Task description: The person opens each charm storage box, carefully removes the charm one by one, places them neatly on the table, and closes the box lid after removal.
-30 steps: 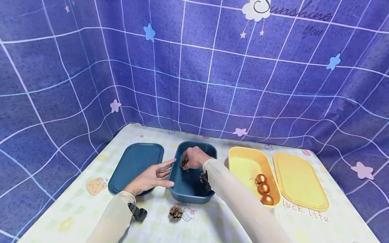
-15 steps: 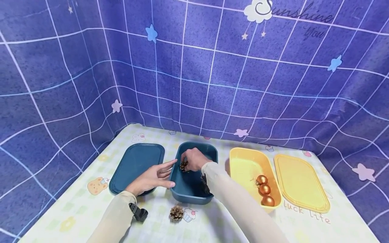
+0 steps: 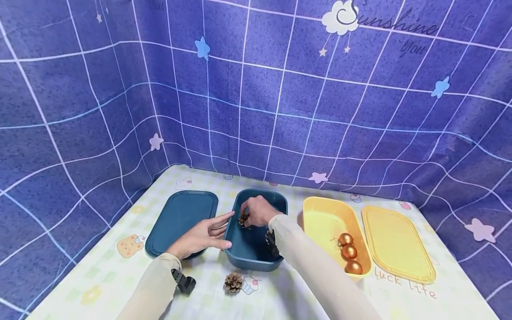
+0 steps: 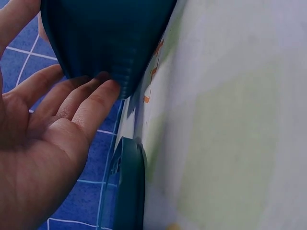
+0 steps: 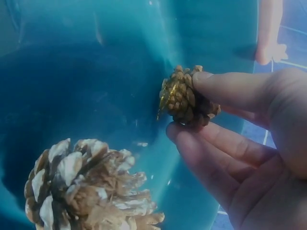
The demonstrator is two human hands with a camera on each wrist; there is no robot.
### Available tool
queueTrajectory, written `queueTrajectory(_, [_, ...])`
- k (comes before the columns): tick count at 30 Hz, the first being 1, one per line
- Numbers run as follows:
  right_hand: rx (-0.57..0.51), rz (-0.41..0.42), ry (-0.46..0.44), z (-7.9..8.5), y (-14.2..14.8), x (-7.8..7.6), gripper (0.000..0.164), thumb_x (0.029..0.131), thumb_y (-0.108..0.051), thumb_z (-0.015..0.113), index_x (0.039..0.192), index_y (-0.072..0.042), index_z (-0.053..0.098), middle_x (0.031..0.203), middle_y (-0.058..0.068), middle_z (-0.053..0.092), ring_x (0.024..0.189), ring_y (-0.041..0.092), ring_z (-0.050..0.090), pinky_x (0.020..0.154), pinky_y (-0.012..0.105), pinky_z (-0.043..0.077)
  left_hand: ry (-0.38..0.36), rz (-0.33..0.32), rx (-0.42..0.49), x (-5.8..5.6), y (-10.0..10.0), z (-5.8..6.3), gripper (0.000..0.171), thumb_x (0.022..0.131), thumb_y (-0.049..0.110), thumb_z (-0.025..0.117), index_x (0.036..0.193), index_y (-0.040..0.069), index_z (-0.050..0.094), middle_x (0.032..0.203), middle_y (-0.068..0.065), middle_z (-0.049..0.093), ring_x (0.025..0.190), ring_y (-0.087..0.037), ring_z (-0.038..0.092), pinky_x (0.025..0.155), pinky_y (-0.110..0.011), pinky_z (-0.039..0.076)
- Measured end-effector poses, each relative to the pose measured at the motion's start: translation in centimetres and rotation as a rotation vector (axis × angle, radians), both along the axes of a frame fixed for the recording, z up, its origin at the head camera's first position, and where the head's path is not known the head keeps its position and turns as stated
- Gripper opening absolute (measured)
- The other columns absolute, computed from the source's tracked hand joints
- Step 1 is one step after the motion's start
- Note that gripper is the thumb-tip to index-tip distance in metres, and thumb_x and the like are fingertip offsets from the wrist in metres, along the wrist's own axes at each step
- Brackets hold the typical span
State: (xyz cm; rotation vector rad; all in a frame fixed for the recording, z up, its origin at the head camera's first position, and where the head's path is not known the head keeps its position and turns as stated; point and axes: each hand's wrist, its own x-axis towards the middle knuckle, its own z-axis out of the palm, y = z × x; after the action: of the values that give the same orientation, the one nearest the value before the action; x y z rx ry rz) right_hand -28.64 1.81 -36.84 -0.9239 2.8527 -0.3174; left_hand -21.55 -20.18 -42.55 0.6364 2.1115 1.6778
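Observation:
My right hand (image 3: 260, 211) is inside the dark blue container (image 3: 256, 265), pinching a small brown pine cone (image 5: 184, 98) with a gold thread between thumb and fingers. Close by in the right wrist view lies a larger, white-tipped pine cone (image 5: 91, 189), mostly hidden behind the wrist in the head view. My left hand (image 3: 202, 235) rests against the container's left side, its fingers extended; the left wrist view has the fingertips (image 4: 108, 91) at the outer wall. Another pine cone (image 3: 234, 283) lies on the table in front of the container.
A dark blue lid (image 3: 182, 218) lies left of the container, partly under my left hand. To the right stands a yellow container (image 3: 324, 211) with copper-coloured balls (image 3: 349, 252), then a yellow lid (image 3: 398, 244). A blue gridded curtain (image 3: 256, 89) hangs behind the table.
The view shifts slightly, moving the scene a little down and right. Both hands keep nearly the same places, the right still holding the small pine cone.

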Motion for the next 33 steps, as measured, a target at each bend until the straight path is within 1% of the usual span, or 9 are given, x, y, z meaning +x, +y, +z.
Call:
queueTrajectory(7, [0.003, -0.009, -0.021, 0.9, 0.5, 0.4, 0.025, 0.08, -0.021, 0.085, 0.104, -0.02, 0.077, 0.089, 0.0, 0.071, 0.077, 0.011, 0.061, 0.068, 0.024, 0.055, -0.004, 0.0, 0.001, 0.0, 0.0, 0.0, 0.09, 0.09, 0.022, 0.076, 0.162, 0.02, 0.021, 0.17, -0.011, 0.016, 0.154, -0.039, 0.024, 0.122, -0.035, 0.039])
queueTrajectory(11, [-0.025, 0.002, -0.019, 1.5, 0.8, 0.4, 0.025, 0.079, -0.024, 0.086, 0.101, -0.021, 0.077, 0.086, -0.001, 0.07, 0.076, 0.011, 0.06, 0.068, 0.025, 0.054, -0.001, 0.008, 0.003, 0.0, -0.1, 0.0, 0.09, 0.09, 0.022, 0.076, 0.161, 0.021, 0.022, 0.17, -0.01, 0.017, 0.153, -0.038, 0.025, 0.122, -0.036, 0.04])
queueTrajectory(15, [-0.049, 0.023, -0.04, 2.1, 1.3, 0.8, 0.025, 0.079, -0.023, 0.087, 0.101, -0.022, 0.076, 0.086, -0.002, 0.069, 0.075, 0.011, 0.06, 0.068, 0.026, 0.054, -0.005, -0.004, 0.02, 0.0, 0.0, -0.1, 0.089, 0.09, 0.021, 0.075, 0.161, 0.021, 0.022, 0.17, -0.01, 0.016, 0.154, -0.038, 0.024, 0.121, -0.036, 0.041])
queueTrajectory(18, [-0.07, 0.041, -0.073, 2.9, 1.6, 1.4, 0.025, 0.08, -0.02, 0.086, 0.103, -0.021, 0.077, 0.087, -0.002, 0.069, 0.074, 0.011, 0.06, 0.069, 0.027, 0.055, -0.005, -0.006, 0.023, 0.0, -0.1, -0.2, 0.089, 0.091, 0.02, 0.075, 0.161, 0.02, 0.022, 0.17, -0.01, 0.016, 0.154, -0.038, 0.025, 0.121, -0.035, 0.041])
queueTrajectory(22, [-0.085, 0.085, -0.08, 3.9, 2.0, 2.4, 0.025, 0.081, -0.018, 0.084, 0.105, -0.019, 0.076, 0.084, -0.002, 0.069, 0.069, 0.009, 0.057, 0.067, 0.025, 0.053, -0.003, 0.003, 0.012, 0.0, -0.1, -0.1, 0.089, 0.09, 0.021, 0.076, 0.161, 0.021, 0.022, 0.17, -0.009, 0.016, 0.153, -0.038, 0.026, 0.12, -0.035, 0.042])
queueTrajectory(25, [-0.1, 0.124, -0.057, 4.5, 2.4, 3.3, 0.025, 0.081, -0.019, 0.083, 0.105, -0.018, 0.076, 0.079, -0.004, 0.066, 0.063, 0.007, 0.055, 0.064, 0.022, 0.051, 0.0, 0.001, 0.006, 0.0, -0.1, -0.1, 0.089, 0.09, 0.021, 0.076, 0.161, 0.021, 0.022, 0.17, -0.009, 0.016, 0.153, -0.038, 0.026, 0.121, -0.036, 0.042])
queueTrajectory(28, [-0.125, 0.165, -0.03, 5.2, 2.6, 4.3, 0.025, 0.082, -0.019, 0.082, 0.106, -0.018, 0.076, 0.076, -0.005, 0.065, 0.062, 0.006, 0.056, 0.063, 0.022, 0.051, 0.005, 0.003, 0.01, 0.0, -0.1, -0.1, 0.089, 0.09, 0.021, 0.076, 0.161, 0.021, 0.023, 0.17, -0.009, 0.016, 0.153, -0.038, 0.026, 0.122, -0.035, 0.04])
queueTrajectory(31, [-0.137, 0.21, 0.005, 5.8, 2.9, 5.5, 0.026, 0.083, -0.018, 0.081, 0.108, -0.019, 0.075, 0.079, -0.005, 0.066, 0.069, 0.007, 0.06, 0.065, 0.02, 0.052, -0.001, -0.001, 0.018, 0.0, -0.1, -0.1, 0.089, 0.09, 0.021, 0.076, 0.161, 0.021, 0.022, 0.17, -0.009, 0.015, 0.154, -0.038, 0.025, 0.122, -0.033, 0.04])
queueTrajectory(33, [-0.144, 0.24, 0.038, 6.0, 3.2, 6.3, 0.026, 0.083, -0.018, 0.081, 0.108, -0.018, 0.075, 0.083, -0.003, 0.067, 0.074, 0.009, 0.062, 0.067, 0.02, 0.053, -0.008, -0.006, 0.02, 0.1, -0.1, -0.1, 0.09, 0.09, 0.021, 0.076, 0.161, 0.022, 0.022, 0.17, -0.009, 0.015, 0.154, -0.038, 0.024, 0.121, -0.032, 0.04])
